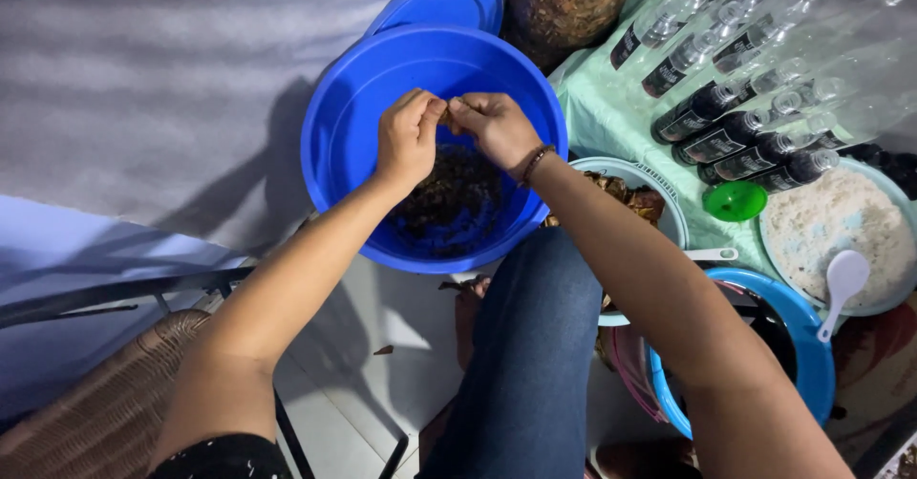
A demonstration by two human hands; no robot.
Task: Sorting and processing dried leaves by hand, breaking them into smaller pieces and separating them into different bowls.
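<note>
I see my left hand [409, 140] and right hand [495, 127] pinching one small brown bit [447, 113] between closed fingertips, touching, above the big blue bowl [334, 145]. Dark brown bits [454, 197] lie inside it. Bottles [726, 135] lie to the right.

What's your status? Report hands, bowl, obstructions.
Left hand and right hand together over the blue bowl, pinching a small brown piece. Dark brown bits in its bottom. Nothing between hands and bowl.
</note>
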